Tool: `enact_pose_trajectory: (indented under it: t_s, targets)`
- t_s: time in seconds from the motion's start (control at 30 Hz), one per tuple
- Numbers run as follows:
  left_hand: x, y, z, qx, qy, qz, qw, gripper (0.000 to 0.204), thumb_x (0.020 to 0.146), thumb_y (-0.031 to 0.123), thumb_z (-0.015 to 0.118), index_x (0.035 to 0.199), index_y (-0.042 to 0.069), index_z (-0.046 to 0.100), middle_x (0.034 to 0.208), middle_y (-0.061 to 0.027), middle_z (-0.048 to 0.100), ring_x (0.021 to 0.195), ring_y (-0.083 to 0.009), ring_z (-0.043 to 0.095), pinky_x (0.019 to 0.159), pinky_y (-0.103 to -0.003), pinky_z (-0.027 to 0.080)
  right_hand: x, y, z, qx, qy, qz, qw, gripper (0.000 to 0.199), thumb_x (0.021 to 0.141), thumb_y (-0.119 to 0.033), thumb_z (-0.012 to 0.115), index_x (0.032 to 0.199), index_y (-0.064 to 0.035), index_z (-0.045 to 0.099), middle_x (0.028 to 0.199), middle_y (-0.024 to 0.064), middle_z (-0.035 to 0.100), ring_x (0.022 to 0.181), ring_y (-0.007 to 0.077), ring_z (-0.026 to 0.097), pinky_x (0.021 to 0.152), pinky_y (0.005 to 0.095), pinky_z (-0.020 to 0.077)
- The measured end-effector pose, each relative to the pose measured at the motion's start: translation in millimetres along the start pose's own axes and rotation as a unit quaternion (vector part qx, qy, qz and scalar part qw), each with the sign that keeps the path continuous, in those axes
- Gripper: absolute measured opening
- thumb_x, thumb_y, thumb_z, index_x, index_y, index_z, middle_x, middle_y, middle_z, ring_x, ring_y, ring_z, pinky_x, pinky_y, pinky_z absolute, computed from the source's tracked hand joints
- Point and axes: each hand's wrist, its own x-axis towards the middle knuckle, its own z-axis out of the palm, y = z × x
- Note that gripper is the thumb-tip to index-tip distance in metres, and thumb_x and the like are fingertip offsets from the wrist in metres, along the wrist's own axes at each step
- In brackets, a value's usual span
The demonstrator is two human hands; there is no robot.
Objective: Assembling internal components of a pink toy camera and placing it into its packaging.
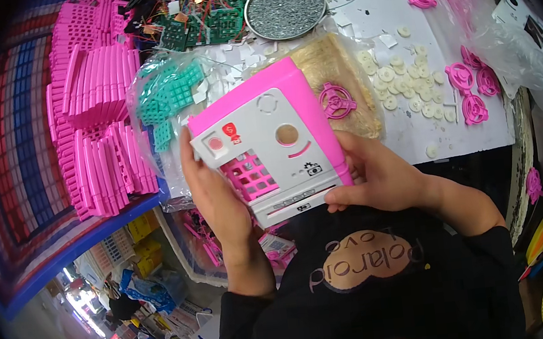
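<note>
Both my hands hold a pink-and-white plastic toy casing (265,120) tilted above the near edge of the table. Its white front plate has a square cut-out with a pink grid behind it, a round hole and a thin slot near the bottom. My left hand (216,198) grips the casing along its left side, most fingers hidden beneath. At the lower right corner, my right hand (377,170) pinches it, thumb on the white front and fingers on the pink side. Just past the casing, a pink spoked wheel (337,100) lies on a tan plastic-wrapped block (362,120).
Stacked pink plastic parts (99,88) fill the left side. Bagged teal keypads (177,90), wired green circuit boards (219,16) and a round dish (246,14) of small metal pieces lie farther back. Cream discs (401,83) and pink wheels (475,108) are scattered on the right.
</note>
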Motion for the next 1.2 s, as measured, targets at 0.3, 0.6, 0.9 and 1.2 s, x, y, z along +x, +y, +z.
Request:
enact_pose_trajectory:
  t_s: [0.3, 0.6, 0.9, 1.2]
  targets:
    - [25, -20, 16, 0.012, 0.027, 0.021, 0.999, 0.030, 0.111, 0.027, 0.046, 0.104, 0.001, 0.061, 0.090, -0.0019, 0.064, 0.081, -0.0054, 0.057, 0.072, -0.023, 0.048, -6, 6, -4, -0.021, 0.024, -0.017, 0.999, 0.068, 0.091, 0.007, 0.067, 0.150, -0.0001, 0.033, 0.116, 0.0134, 0.068, 0.088, 0.0172, 0.071, 0.077, 0.0295, 0.0597]
    - [-2, -27, 20, 0.010, -0.009, 0.044, 0.999, 0.044, 0.112, 0.030, 0.038, 0.114, -0.007, 0.064, 0.102, -0.0091, 0.071, 0.088, -0.0113, 0.064, 0.079, -0.027, 0.051, -3, -3, -14, 0.003, 0.051, -0.034, 0.998, 0.062, 0.094, 0.001, 0.067, 0.148, -0.0017, 0.037, 0.114, 0.0118, 0.069, 0.087, 0.0146, 0.070, 0.076, 0.0272, 0.0590]
    - [20, -18, 10, -0.042, -0.063, -0.012, 0.997, 0.047, 0.112, 0.037, 0.039, 0.112, -0.003, 0.064, 0.096, -0.0045, 0.069, 0.083, -0.0085, 0.063, 0.076, -0.024, 0.050, -13, -15, -28, 0.004, 0.022, -0.013, 1.000, 0.049, 0.101, -0.010, 0.059, 0.145, 0.0026, 0.040, 0.113, 0.0171, 0.069, 0.089, 0.0224, 0.073, 0.075, 0.0307, 0.0617]
    - [63, -11, 14, -0.101, -0.058, 0.241, 0.964, 0.046, 0.109, 0.035, 0.049, 0.125, -0.006, 0.064, 0.111, -0.0100, 0.070, 0.101, -0.0147, 0.063, 0.087, -0.030, 0.048, -6, -36, -46, -0.172, 0.043, -0.084, 0.981, 0.046, 0.097, -0.008, 0.067, 0.139, -0.0009, 0.052, 0.109, 0.0078, 0.070, 0.089, 0.0146, 0.069, 0.075, 0.0290, 0.0566]
